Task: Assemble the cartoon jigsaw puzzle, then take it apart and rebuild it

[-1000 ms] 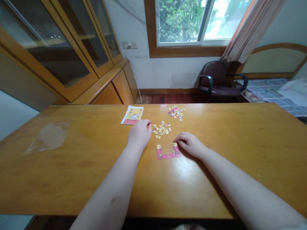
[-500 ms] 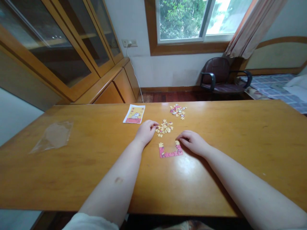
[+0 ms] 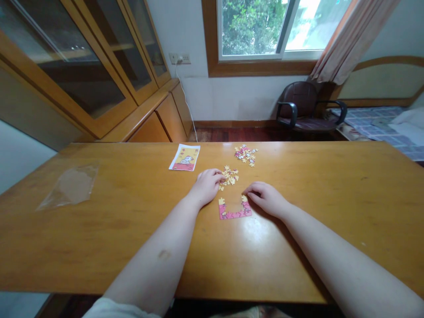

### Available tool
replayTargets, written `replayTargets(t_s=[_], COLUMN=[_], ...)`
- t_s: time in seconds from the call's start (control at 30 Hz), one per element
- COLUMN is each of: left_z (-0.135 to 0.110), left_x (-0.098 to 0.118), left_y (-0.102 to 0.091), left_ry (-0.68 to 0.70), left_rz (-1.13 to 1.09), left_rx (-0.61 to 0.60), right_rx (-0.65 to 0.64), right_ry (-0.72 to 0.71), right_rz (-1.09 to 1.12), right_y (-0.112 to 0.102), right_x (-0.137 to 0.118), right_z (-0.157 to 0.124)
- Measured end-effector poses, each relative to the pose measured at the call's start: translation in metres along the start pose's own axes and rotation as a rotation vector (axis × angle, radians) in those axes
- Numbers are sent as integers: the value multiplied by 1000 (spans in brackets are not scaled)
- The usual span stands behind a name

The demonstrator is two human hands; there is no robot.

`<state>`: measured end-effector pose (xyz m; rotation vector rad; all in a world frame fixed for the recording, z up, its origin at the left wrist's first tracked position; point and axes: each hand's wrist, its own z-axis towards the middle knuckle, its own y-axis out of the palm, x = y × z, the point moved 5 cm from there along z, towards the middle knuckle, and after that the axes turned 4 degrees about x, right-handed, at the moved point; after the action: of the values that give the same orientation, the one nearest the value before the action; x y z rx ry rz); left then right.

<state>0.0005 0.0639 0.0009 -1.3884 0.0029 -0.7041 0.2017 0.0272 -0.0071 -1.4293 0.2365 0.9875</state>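
A partly joined pink and yellow puzzle strip (image 3: 234, 210), shaped like a U, lies on the wooden table (image 3: 132, 229). My right hand (image 3: 266, 198) rests beside its right arm, fingers curled onto the top right piece. My left hand (image 3: 208, 185) reaches into the near heap of loose yellow pieces (image 3: 229, 175), fingers bent and touching them. Whether a piece is pinched I cannot make out. A second heap of pink and yellow pieces (image 3: 245, 154) lies farther back. A small reference picture card (image 3: 184, 157) lies to the left of the heaps.
A crumpled clear plastic bag (image 3: 70, 186) lies at the table's left end. Beyond the table stand a wooden glass-door cabinet (image 3: 99, 66), a dark armchair (image 3: 303, 108) under the window, and a bed (image 3: 391, 128) at the right.
My left hand has slid right from beside the card into the near heap of yellow pieces. My right hand has stayed at the joined strip's right arm.
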Motion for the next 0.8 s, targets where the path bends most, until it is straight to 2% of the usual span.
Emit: replayTargets(t_s=[0.27,0.47,0.6,0.8], left_z=[-3,-6,-8,-8], left_x=[12,19,17,15], left_y=[5,10,13,14], left_ry=[57,111,87,77], left_rz=[10,34,49,62], left_rx=[-16,-121,-140,-165], right_rx=[5,20,58,-99], right_ry=[10,25,-48,-119], right_rz=[-1,-14,-126,-274], right_y=[0,-2,-5,10], right_x=[-1,-1,-1,-4], right_z=[1,1,1,-5])
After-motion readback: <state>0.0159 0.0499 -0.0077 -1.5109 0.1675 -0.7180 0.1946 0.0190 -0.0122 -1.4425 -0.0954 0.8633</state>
